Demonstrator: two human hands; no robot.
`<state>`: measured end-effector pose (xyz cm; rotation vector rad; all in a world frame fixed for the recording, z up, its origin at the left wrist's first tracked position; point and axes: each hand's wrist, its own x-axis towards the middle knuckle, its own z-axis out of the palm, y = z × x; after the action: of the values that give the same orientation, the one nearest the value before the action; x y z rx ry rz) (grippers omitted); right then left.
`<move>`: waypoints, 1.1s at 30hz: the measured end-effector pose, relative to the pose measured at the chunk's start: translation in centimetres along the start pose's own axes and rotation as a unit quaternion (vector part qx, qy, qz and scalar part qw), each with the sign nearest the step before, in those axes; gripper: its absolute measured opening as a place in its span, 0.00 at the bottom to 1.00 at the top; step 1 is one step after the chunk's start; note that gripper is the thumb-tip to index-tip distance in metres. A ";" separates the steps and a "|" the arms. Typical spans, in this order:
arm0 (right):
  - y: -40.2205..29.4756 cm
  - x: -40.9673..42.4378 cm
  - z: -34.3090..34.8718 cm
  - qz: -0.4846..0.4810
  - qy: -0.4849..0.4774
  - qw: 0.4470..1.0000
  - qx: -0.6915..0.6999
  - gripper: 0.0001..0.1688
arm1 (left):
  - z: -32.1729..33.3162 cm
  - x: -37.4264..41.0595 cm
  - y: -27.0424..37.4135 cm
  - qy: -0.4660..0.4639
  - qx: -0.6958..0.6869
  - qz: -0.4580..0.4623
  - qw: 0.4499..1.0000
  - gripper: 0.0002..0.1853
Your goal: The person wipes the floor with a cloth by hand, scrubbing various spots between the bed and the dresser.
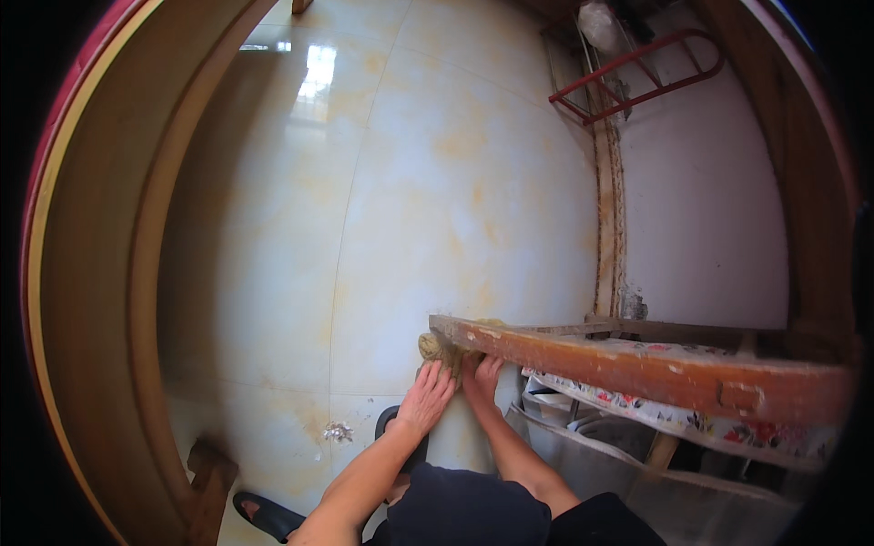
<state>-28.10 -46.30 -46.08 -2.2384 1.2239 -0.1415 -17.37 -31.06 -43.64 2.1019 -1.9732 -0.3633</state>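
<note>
Low in the middle, a bunched olive-brown cloth [441, 351] lies against the near end of a worn wooden furniture rail [614, 355]. My left hand [430, 392] rests on the cloth with its fingers stretched over it. Beside it, my right hand [483, 375] reaches to the rail's lower side, touching the cloth; its fingertips are partly hidden, and whether they grip the cloth or the rail cannot be told. The rail runs from the cloth to the right edge and bears scuffs and chipped paint.
Glossy tiled floor [410, 205] stretches ahead. Under the rail stand clear plastic containers [546, 403] beside a floral-patterned sheet [683, 409]. A red metal frame [642, 75] leans at the upper right wall. Wooden furniture [147, 225] lines the left. A dark slipper [270, 516] is on my foot.
</note>
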 end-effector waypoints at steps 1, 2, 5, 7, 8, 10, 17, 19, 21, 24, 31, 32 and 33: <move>0.4 1.3 0.2 -0.035 0.011 0.999 -0.014 0.40 | 0.2 0.2 0.0 0.012 -0.007 0.001 1.000 0.27; 0.7 2.6 0.5 -0.069 0.023 0.997 -0.028 0.41 | 0.4 1.0 0.1 0.017 -0.019 -0.025 0.999 0.28; -3.5 7.9 0.8 -0.204 0.104 0.965 -0.129 0.40 | 0.7 3.1 0.3 0.022 -0.089 -0.119 0.989 0.29; -5.6 10.9 -0.6 -0.261 0.058 0.951 -0.154 0.38 | 0.8 4.8 0.8 0.038 -0.188 -0.172 0.966 0.29; -5.7 11.9 -1.4 -0.255 0.046 0.952 -0.163 0.38 | -0.2 5.6 1.5 0.026 -0.147 -0.190 0.970 0.28; -6.2 12.9 -1.8 -0.250 0.014 0.952 -0.175 0.39 | -0.7 6.6 2.2 0.045 -0.212 -0.229 0.949 0.27; -1.5 7.5 -0.4 -0.060 0.127 0.974 -0.176 0.43 | -0.7 6.4 0.1 0.016 -0.131 -0.175 0.976 0.21; -2.3 3.5 -1.1 0.028 0.076 0.989 -0.127 0.43 | -0.8 5.5 -0.5 -0.052 -0.135 -0.142 0.979 0.17; -3.9 0.3 -1.8 0.150 -0.035 0.961 -0.229 0.41 | -1.1 3.2 -0.3 -0.076 -0.114 -0.108 0.985 0.14; -5.0 -5.6 -1.8 0.135 -0.069 0.955 -0.254 0.37 | -1.8 0.0 0.0 -0.053 -0.061 -0.052 0.995 0.10; -11.8 -7.0 -0.9 0.007 -0.144 0.989 -0.031 0.27 | -4.5 -6.2 -3.5 0.022 -0.297 -0.149 0.943 0.11; -12.7 -6.0 -0.9 -0.066 -0.138 0.987 -0.050 0.26 | -5.1 -6.9 -4.2 0.054 -0.310 -0.164 0.935 0.13; -14.1 -4.5 -0.5 -0.145 -0.130 0.979 -0.064 0.26 | -5.1 -7.5 -5.0 0.081 -0.299 -0.192 0.931 0.13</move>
<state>-20.50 -37.09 -37.33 -2.4461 0.7858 0.1204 -11.37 -23.25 -40.34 1.9978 -1.1455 -0.7271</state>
